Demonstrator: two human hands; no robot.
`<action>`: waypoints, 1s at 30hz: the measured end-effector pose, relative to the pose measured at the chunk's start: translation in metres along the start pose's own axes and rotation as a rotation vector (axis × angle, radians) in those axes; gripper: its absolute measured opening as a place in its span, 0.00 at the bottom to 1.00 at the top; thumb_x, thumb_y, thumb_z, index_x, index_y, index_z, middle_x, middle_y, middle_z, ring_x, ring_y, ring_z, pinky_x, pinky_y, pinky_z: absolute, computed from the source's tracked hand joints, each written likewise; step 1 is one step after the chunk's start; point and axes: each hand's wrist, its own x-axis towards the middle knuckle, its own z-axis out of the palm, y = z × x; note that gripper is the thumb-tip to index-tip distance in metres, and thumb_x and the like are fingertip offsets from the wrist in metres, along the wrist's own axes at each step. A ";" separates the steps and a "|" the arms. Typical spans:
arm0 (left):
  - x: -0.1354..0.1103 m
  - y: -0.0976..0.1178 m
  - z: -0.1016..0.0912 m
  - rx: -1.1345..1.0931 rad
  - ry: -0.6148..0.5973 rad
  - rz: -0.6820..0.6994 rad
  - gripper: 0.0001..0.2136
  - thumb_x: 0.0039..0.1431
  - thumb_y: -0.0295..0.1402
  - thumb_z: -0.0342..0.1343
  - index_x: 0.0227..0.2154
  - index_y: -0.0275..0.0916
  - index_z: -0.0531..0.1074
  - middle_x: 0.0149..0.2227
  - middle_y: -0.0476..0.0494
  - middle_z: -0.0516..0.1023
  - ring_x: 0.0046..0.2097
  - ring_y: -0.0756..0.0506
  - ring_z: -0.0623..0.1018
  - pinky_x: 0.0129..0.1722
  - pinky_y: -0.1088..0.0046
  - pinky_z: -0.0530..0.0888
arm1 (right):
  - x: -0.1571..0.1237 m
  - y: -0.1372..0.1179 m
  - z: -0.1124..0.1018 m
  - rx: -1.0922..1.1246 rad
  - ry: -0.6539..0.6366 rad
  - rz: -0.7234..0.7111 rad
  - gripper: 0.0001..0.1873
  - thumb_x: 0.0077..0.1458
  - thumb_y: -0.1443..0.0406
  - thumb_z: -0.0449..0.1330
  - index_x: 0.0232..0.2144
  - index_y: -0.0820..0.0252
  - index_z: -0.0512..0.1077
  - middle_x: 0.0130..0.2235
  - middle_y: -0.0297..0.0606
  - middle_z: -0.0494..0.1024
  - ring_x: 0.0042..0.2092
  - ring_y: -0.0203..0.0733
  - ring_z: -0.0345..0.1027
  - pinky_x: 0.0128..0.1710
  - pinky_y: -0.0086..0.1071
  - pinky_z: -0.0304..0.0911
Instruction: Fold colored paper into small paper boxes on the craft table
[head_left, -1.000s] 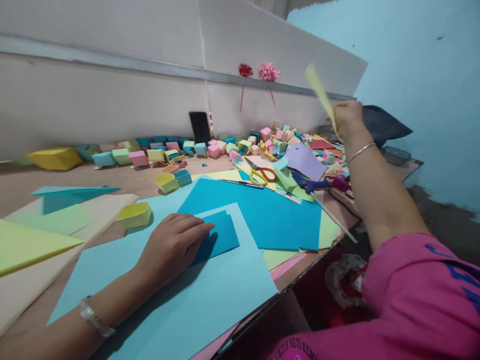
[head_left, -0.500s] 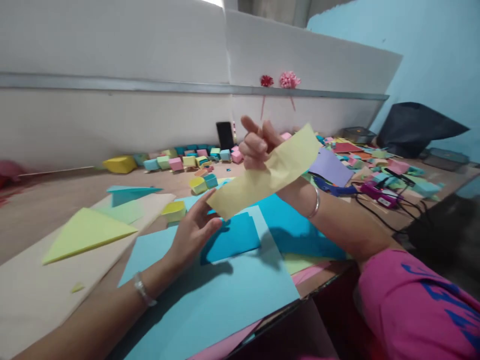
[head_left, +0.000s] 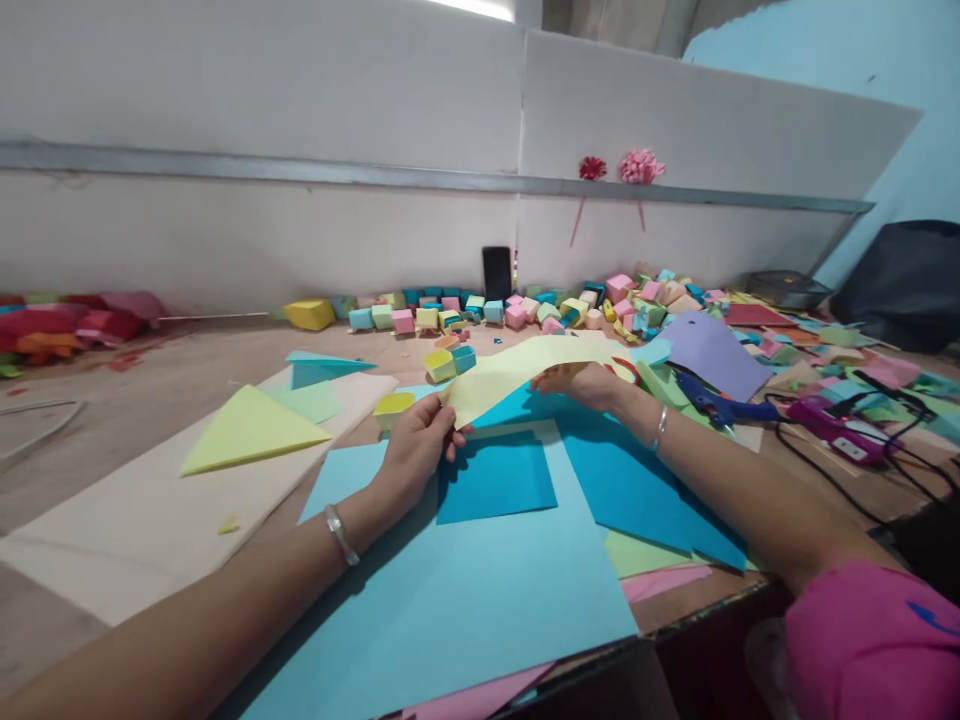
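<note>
A pale yellow paper strip arches between my two hands above the table. My left hand is closed on its near left end, pinched between thumb and fingers. Under the strip's right part, my right hand bears against the paper with its palm side up; the thumb and part of the fingers are hidden. Below lies a folded bright blue paper on a large light blue sheet. A larger blue sheet lies under my right forearm.
Small paper boxes line the wall beside an upright phone. Left are a folded yellow-green paper and a cream sheet. Right are a blue glue gun, a purple device with cables and a purple paper.
My right hand has come down from its raised position to beneath the strip. The strip has lowered and flattened, and my left hand now pinches its end. The view has turned left.
</note>
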 end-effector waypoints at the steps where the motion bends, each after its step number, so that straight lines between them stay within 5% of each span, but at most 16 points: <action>1: 0.000 0.000 -0.001 0.017 0.012 0.002 0.09 0.55 0.38 0.53 0.27 0.37 0.66 0.20 0.51 0.72 0.17 0.56 0.66 0.17 0.82 0.62 | -0.003 0.002 -0.001 -0.022 -0.039 0.034 0.15 0.25 0.66 0.73 0.23 0.60 0.77 0.29 0.36 0.78 0.33 0.41 0.69 0.32 0.32 0.65; 4: 0.000 0.001 -0.002 0.075 0.025 0.003 0.10 0.54 0.38 0.55 0.24 0.38 0.64 0.19 0.52 0.71 0.17 0.55 0.66 0.16 0.81 0.61 | -0.006 0.008 0.002 0.013 -0.053 0.037 0.18 0.30 0.60 0.73 0.27 0.61 0.77 0.30 0.37 0.78 0.32 0.40 0.69 0.32 0.33 0.66; 7: -0.001 0.003 -0.002 0.117 0.005 0.004 0.10 0.53 0.38 0.55 0.24 0.37 0.66 0.19 0.50 0.72 0.18 0.54 0.67 0.17 0.80 0.63 | -0.001 0.017 0.012 0.108 0.090 -0.040 0.19 0.38 0.52 0.70 0.29 0.60 0.75 0.30 0.34 0.77 0.29 0.36 0.67 0.28 0.30 0.64; 12: -0.001 0.005 -0.003 0.174 0.039 0.042 0.12 0.50 0.41 0.59 0.29 0.36 0.74 0.20 0.51 0.70 0.20 0.53 0.65 0.18 0.79 0.60 | 0.004 0.033 0.025 0.125 0.206 -0.088 0.20 0.35 0.55 0.72 0.30 0.59 0.74 0.28 0.31 0.75 0.26 0.32 0.64 0.22 0.27 0.61; 18: -0.001 0.004 -0.004 0.173 0.073 0.038 0.12 0.51 0.41 0.59 0.22 0.36 0.71 0.15 0.53 0.63 0.19 0.54 0.61 0.17 0.79 0.56 | 0.002 0.036 0.027 0.076 0.275 -0.151 0.17 0.36 0.56 0.72 0.26 0.60 0.74 0.23 0.30 0.72 0.21 0.30 0.59 0.20 0.27 0.59; 30: 0.001 0.003 -0.003 0.081 0.075 0.038 0.13 0.56 0.43 0.53 0.29 0.37 0.71 0.23 0.49 0.70 0.20 0.54 0.66 0.18 0.79 0.61 | 0.013 0.037 0.011 0.167 0.380 -0.152 0.18 0.33 0.55 0.72 0.24 0.59 0.73 0.29 0.35 0.77 0.28 0.36 0.68 0.24 0.28 0.62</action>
